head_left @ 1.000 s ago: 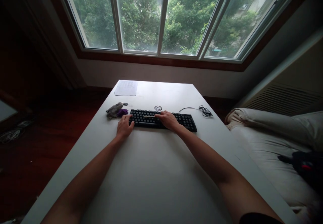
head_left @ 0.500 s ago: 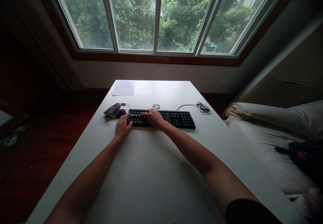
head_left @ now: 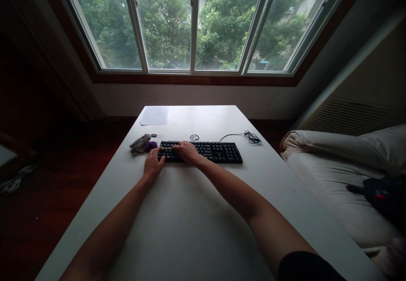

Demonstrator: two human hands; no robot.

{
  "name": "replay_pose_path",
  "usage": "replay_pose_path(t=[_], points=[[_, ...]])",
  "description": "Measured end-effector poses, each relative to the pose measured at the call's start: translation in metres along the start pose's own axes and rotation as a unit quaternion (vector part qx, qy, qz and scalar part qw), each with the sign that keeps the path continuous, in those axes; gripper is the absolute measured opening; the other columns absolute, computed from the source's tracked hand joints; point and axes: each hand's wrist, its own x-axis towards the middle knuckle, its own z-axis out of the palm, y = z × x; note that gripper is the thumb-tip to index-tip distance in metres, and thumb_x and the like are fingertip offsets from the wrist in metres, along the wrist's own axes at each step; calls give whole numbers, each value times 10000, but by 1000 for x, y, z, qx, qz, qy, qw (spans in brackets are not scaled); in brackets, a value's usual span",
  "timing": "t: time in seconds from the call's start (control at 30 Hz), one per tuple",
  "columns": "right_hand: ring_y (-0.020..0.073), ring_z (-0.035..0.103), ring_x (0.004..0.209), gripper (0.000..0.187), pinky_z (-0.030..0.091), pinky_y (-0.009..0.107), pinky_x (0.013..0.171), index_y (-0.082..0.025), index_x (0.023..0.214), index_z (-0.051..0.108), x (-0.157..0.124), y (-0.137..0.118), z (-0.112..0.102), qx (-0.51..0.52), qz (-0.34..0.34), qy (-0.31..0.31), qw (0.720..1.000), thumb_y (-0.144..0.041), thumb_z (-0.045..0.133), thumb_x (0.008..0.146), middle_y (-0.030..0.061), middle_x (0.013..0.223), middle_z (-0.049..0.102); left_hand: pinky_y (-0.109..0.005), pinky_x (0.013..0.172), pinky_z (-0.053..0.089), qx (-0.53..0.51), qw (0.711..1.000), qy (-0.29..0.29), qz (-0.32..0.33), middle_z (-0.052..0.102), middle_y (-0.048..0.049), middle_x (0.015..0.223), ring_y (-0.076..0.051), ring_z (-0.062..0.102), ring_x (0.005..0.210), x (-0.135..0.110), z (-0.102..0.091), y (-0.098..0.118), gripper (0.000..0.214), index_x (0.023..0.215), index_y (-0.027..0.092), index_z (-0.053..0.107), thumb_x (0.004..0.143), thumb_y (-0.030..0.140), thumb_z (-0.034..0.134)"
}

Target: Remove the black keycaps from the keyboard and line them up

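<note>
A black keyboard (head_left: 218, 152) lies across the far half of a white table (head_left: 196, 222). My left hand (head_left: 152, 165) grips the keyboard's left front corner, fingers curled over its edge. My right hand (head_left: 187, 151) rests on the left part of the keys and pinches a thin pale stick-like tool (head_left: 168, 149). The tool points left across the keys toward my left hand. What kind of tool it is, I cannot tell.
A grey cloth (head_left: 138, 144) and a purple wad (head_left: 150, 146) lie just left of the keyboard. Behind it are a small ring (head_left: 194, 137), a coiled black cable (head_left: 250, 137) and a paper sheet (head_left: 154, 115). A bed (head_left: 333, 175) adjoins the table's right side.
My right hand has slid left along the keys with the tool, from the keyboard's middle toward its left end. My left hand has stayed at the left corner.
</note>
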Motion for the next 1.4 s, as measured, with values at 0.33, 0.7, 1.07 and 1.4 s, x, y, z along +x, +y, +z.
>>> replay_pose_path(t=[0.33, 0.7, 1.07, 1.4], points=[[225, 600, 1060, 379, 461, 292, 825, -345, 1288, 644, -14, 13, -8, -9, 15, -18, 1000, -226, 418, 1008, 88, 1110, 664, -433, 1036, 471, 2, 1000, -2, -7, 547, -128, 1363, -296, 571, 1208, -1, -2, 4, 539, 1424, 198, 478, 906, 338, 534], [230, 600, 1093, 386, 473, 311, 860, -337, 1320, 616, 0, -13, -5, -3, 10, -18, 1000, -236, 406, 1012, 85, 1142, 659, -441, 1016, 477, 8, 1000, -6, -26, 551, -132, 1344, -304, 584, 1179, -2, -4, 4, 589, 1458, 215, 442, 898, 359, 548], [226, 597, 1076, 427, 459, 302, 850, -357, 1357, 597, -21, 16, -10, -26, 10, -26, 999, -201, 400, 1011, 97, 1136, 663, -428, 1013, 482, -3, 1000, -7, -25, 546, -131, 1360, -291, 582, 1193, -4, -5, 5, 575, 1458, 214, 447, 909, 361, 541], [243, 559, 1114, 428, 440, 304, 865, -353, 1389, 581, -51, 63, -5, -31, 26, -31, 999, -254, 368, 1030, 95, 1175, 644, -418, 1039, 472, -9, 1000, 0, -20, 546, -115, 1388, -289, 564, 1231, -4, -1, 2, 566, 1450, 220, 453, 907, 346, 551]])
